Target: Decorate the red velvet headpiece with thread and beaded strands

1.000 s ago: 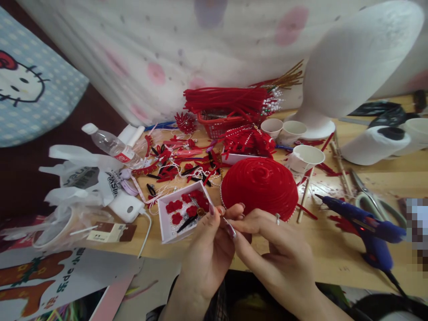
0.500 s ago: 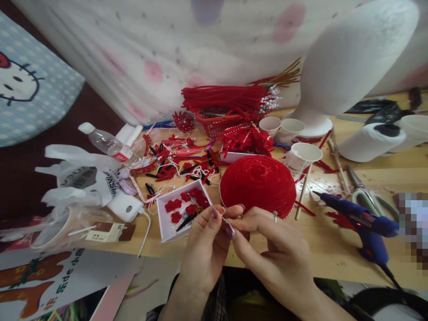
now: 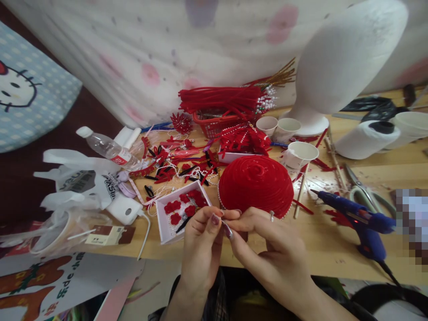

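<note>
My left hand and my right hand meet at the fingertips above the table's front edge. Both are closed in a pinch, thumbs and forefingers close together. Whatever sits between them is too small and too covered by the fingers to name. Just behind the hands rests a red, coiled dome-shaped piece with a beaded rim. Left of them a white box holds red flowers, white beads and a black clip.
A blue glue gun and scissors lie at the right. Paper cups, a white foam head and a red basket stand behind. A plastic bottle and bags are at the left.
The whole view has shifted slightly. My hands stay pinched together in nearly the same place, with only small finger movement.
</note>
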The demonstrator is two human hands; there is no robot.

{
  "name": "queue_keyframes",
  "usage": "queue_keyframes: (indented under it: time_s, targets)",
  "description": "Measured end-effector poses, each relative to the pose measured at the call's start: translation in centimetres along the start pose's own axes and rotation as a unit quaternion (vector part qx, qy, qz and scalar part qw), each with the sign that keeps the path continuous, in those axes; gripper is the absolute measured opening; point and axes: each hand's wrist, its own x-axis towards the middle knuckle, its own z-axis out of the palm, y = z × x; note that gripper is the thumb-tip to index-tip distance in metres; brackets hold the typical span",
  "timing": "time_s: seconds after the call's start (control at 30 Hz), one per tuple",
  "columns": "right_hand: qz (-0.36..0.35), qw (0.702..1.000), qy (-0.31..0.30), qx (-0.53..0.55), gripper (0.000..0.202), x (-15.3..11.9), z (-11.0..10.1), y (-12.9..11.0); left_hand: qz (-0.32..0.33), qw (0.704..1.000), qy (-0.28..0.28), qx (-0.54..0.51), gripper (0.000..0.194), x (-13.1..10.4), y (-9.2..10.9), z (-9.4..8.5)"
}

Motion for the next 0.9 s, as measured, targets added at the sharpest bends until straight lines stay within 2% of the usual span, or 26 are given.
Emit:
queue_keyframes:
  time_s: [0.23, 0.4, 0.57, 0.8, 0.9]
  targets:
    - [-0.015, 1.0, -0.022, 0.008, 0.01, -0.1, -0.2, 0.1, 0.039, 0.998, -0.036, 0.046, 0.009, -0.1, 0.4, -0.3]
    - [-0.029, 0.998, -0.04, 0.028, 0.014, -0.2, -0.3, 0.4, 0.0, 0.997, -0.077, 0.016, 0.01, 0.1, 0.6, -0.7]
    - [-0.018, 0.998, -0.052, 0.036, 0.016, -0.5, -0.5, 0.9, -0.02, 0.997, -0.068, 0.0, 0.016, 0.5, 0.4, -0.9]
    - [0.019, 0.992, -0.099, 0.082, 0.022, -0.3, -1.2, 1.1, 0.026, 0.996, -0.078, 0.038, 0.022, 0.8, -0.1, -1.4]
    - [0.044, 0.988, -0.099, 0.112, 0.023, -0.1, -1.4, 1.1, 0.037, 0.995, -0.074, 0.056, 0.028, 1.0, -0.3, -1.6]
